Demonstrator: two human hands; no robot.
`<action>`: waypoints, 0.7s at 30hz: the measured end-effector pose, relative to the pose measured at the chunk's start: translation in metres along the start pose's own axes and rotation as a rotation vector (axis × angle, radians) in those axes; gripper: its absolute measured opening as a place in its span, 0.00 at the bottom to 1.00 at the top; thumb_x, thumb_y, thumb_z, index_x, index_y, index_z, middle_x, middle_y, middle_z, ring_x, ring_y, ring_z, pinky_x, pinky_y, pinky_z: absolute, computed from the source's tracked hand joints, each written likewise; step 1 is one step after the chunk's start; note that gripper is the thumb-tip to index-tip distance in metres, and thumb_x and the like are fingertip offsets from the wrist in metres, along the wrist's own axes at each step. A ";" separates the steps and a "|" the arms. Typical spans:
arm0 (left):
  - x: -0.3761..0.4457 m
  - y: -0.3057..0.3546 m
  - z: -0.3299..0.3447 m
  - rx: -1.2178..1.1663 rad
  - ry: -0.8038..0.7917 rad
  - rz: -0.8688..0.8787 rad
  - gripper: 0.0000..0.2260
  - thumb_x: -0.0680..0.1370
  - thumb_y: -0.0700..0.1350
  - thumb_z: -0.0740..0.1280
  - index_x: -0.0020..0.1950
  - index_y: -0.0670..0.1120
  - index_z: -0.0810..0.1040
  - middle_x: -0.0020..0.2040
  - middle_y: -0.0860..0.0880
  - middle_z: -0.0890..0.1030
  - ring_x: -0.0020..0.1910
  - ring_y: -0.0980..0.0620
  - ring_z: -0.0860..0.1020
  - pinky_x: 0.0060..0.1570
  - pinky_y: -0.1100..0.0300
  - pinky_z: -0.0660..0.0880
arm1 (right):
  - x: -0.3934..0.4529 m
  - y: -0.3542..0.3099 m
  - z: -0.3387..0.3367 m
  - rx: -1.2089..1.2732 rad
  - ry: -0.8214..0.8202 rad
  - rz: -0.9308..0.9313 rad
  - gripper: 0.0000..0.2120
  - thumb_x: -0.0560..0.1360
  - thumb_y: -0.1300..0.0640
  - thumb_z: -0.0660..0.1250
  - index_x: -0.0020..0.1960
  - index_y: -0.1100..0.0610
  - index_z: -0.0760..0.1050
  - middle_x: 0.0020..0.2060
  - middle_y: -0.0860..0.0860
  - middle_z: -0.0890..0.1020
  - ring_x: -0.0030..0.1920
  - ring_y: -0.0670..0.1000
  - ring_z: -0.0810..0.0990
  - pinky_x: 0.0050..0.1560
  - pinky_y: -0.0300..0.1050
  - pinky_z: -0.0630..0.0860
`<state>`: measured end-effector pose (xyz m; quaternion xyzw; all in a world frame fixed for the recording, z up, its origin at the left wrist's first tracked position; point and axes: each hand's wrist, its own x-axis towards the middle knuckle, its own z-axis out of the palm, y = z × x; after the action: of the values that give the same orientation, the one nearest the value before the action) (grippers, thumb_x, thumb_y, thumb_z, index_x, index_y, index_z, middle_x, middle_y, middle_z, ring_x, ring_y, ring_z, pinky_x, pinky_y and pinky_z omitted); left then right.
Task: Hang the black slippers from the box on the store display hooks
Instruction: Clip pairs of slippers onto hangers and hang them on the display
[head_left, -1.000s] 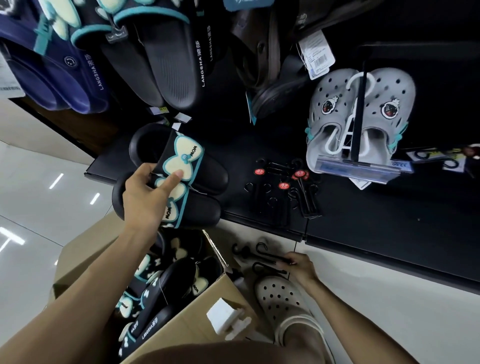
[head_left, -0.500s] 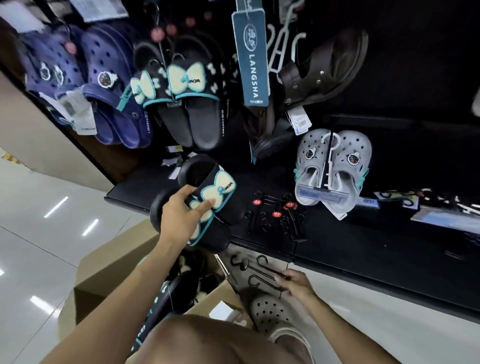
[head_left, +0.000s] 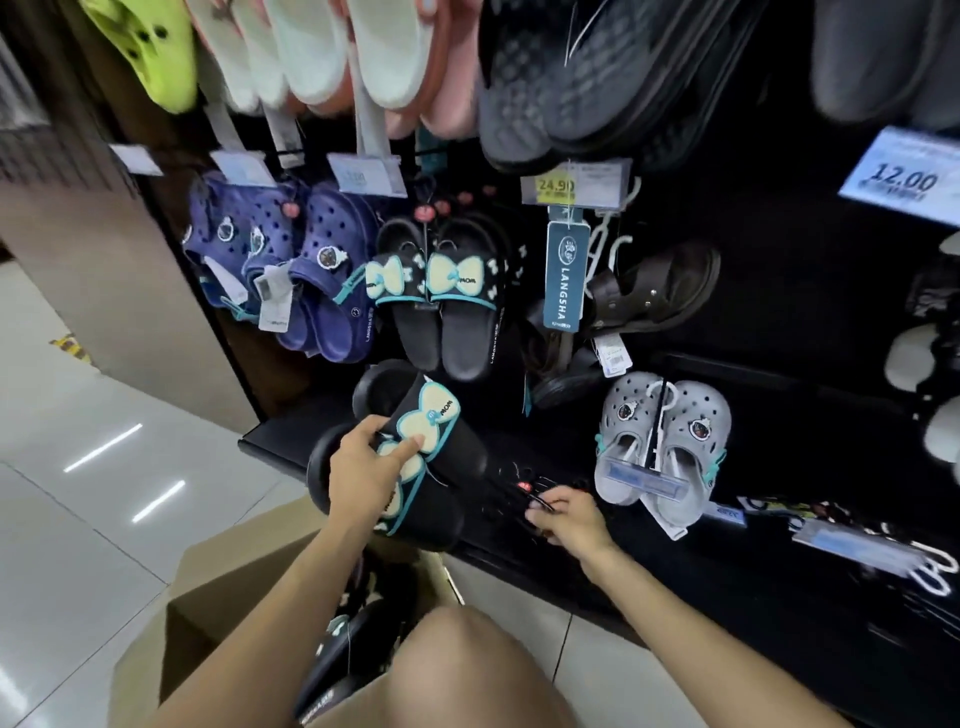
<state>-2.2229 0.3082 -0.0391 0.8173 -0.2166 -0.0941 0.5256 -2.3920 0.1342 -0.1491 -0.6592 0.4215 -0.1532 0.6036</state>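
Observation:
My left hand (head_left: 370, 470) grips a pair of black slippers (head_left: 415, 457) with pale bows edged in teal, held over the front of the black bottom shelf (head_left: 675, 561). My right hand (head_left: 563, 517) pinches black plastic hangers (head_left: 535, 491) lying on that shelf. An identical black pair (head_left: 447, 306) hangs on a display hook just above. The cardboard box (head_left: 208, 597) stands on the floor below my left arm, with more black slippers (head_left: 343, 644) inside.
Blue clogs (head_left: 311, 270) hang left of the hung black pair. Grey clogs (head_left: 665, 447) and brown sandals (head_left: 649, 291) hang to the right. Pale and dark slippers fill the top row. My knee (head_left: 467, 670) is in front of the box. White tiled floor lies to the left.
The view has tilted up, showing the upper display rows. My right hand rose from the floor by the white clog to the hangers on the shelf. My left hand still holds the pair.

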 end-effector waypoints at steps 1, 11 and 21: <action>0.000 0.000 -0.005 -0.015 0.023 -0.019 0.12 0.70 0.56 0.75 0.48 0.53 0.79 0.45 0.50 0.83 0.46 0.49 0.82 0.48 0.50 0.79 | 0.003 -0.012 0.001 -0.030 0.013 -0.034 0.07 0.73 0.63 0.74 0.43 0.54 0.77 0.39 0.50 0.82 0.37 0.46 0.79 0.35 0.37 0.73; 0.007 -0.021 -0.052 -0.252 0.190 -0.226 0.22 0.68 0.59 0.76 0.56 0.49 0.77 0.51 0.47 0.83 0.49 0.46 0.82 0.54 0.45 0.79 | 0.012 -0.112 0.026 -0.274 0.056 -0.296 0.06 0.70 0.56 0.76 0.42 0.47 0.79 0.41 0.47 0.83 0.46 0.49 0.82 0.48 0.51 0.82; 0.026 -0.034 -0.062 -0.541 0.138 -0.334 0.16 0.71 0.49 0.77 0.54 0.43 0.80 0.48 0.41 0.85 0.46 0.41 0.84 0.51 0.42 0.81 | -0.018 -0.148 0.109 -0.554 0.196 -0.661 0.06 0.72 0.53 0.72 0.44 0.48 0.75 0.44 0.41 0.80 0.44 0.42 0.77 0.39 0.43 0.71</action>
<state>-2.1677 0.3594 -0.0409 0.6767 -0.0107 -0.1775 0.7145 -2.2705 0.2078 -0.0312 -0.8778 0.2684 -0.2814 0.2799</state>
